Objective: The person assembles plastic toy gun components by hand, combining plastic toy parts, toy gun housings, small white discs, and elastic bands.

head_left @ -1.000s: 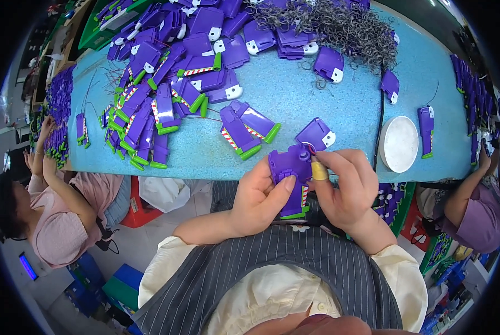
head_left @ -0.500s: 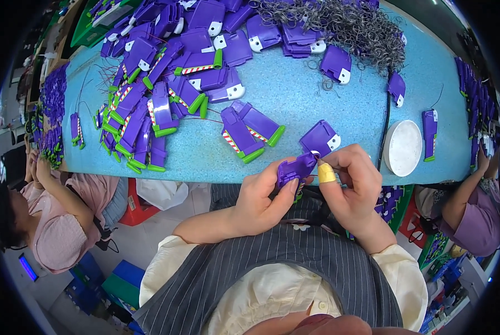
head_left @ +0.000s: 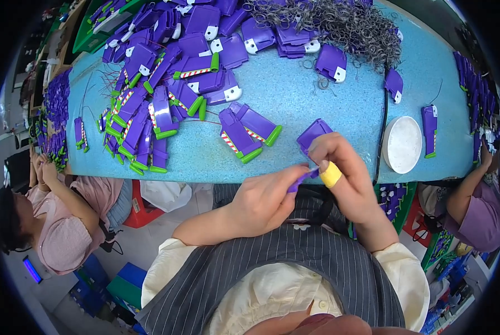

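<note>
My left hand (head_left: 261, 201) grips a small purple plastic part (head_left: 300, 182), mostly covered by my fingers and tilted on edge. Close against it, the fingers of my right hand (head_left: 345, 173) pinch together at the part's far end; whatever is between their tips is too small to make out. Yellow tape (head_left: 331, 175) wraps my right thumb. Just beyond my fingers a purple plastic panel (head_left: 314, 134) lies on the blue table (head_left: 233, 174), partly hidden by my right hand. Two purple pieces with green ends and striped edges (head_left: 241, 134) rest to the left.
Purple and green parts (head_left: 144, 120) are heaped at left; purple panels with white corners (head_left: 230, 50) lie behind. A tangle of grey wires (head_left: 350, 36) sits at the back. A white round dish (head_left: 403, 145) stands right, beside a black cord (head_left: 384, 128). People work at both sides.
My left hand has turned the purple part over, so less of it shows. My right hand has moved slightly and now covers the white corner of the panel on the table.
</note>
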Motion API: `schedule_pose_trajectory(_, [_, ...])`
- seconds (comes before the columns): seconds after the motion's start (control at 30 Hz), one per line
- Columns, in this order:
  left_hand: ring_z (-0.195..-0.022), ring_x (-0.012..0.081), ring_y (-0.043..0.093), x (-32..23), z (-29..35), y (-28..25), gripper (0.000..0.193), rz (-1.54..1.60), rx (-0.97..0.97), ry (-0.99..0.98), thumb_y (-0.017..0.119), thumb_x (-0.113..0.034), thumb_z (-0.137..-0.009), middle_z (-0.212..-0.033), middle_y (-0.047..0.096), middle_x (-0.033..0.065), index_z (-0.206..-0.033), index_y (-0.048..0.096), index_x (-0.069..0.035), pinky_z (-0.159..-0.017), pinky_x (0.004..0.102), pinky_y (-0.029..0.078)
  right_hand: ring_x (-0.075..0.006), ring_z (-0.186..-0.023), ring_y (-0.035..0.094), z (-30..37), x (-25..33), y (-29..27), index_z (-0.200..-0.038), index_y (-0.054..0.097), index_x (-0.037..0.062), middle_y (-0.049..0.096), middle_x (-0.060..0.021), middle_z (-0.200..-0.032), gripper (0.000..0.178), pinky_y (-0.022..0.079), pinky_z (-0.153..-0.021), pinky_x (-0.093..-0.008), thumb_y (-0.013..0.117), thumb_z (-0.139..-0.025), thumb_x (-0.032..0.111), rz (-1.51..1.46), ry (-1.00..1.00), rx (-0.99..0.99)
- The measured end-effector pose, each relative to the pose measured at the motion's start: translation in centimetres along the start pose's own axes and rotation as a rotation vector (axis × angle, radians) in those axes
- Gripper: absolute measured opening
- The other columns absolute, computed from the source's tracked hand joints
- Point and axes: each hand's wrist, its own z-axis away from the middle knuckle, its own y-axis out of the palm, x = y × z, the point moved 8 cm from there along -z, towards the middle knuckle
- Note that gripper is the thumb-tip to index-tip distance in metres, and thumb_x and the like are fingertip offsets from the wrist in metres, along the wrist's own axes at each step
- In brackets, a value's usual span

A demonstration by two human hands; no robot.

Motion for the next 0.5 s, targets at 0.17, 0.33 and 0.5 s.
schedule_pose_trajectory(0.17, [-0.064,0.0322,0.060,-0.3,0.1,0.4,0.034,0.045,0.156,-0.056,0.055,0.003,-0.077,-0.081,0.060,0.0178,-0.110,0.050,0.005,-0.056,0.0361,0.049,-0.0074,-0.068,0.047,-1.3,-1.3,0.5,-0.083,0.055,0.0006,0.052,0.0033,-0.077,0.008,0.038,-0.062,-0.0214,0.055,-0.080,0.008,-0.288,0.269,0.214])
schedule_pose_trajectory(0.33, [-0.084,0.0195,0.064,-0.5,1.4,1.9,0.034,0.657,0.373,-0.323,0.049,-0.002,-0.087,-0.097,0.062,0.0160,-0.120,0.041,-0.001,-0.074,0.0314,0.051,-0.0135,-0.065,0.053,-6.2,-0.6,-3.7,-0.084,0.059,0.0019,0.057,-0.0036,-0.075,0.014,0.042,-0.058,-0.0256,0.063,-0.077,0.013,0.178,0.034,-0.235])
schedule_pose_trajectory(0.5, [-0.106,0.0245,0.057,3.2,2.4,-1.0,0.035,1.086,-0.226,-0.569,0.041,-0.006,-0.094,-0.122,0.050,0.0187,-0.128,0.034,0.000,-0.088,0.0355,0.048,-0.0324,-0.066,0.058,-10.9,1.3,1.1,-0.080,0.063,0.0028,0.059,-0.0123,-0.073,0.023,0.045,-0.057,-0.0431,0.064,-0.076,0.026,1.366,-0.154,-0.205])
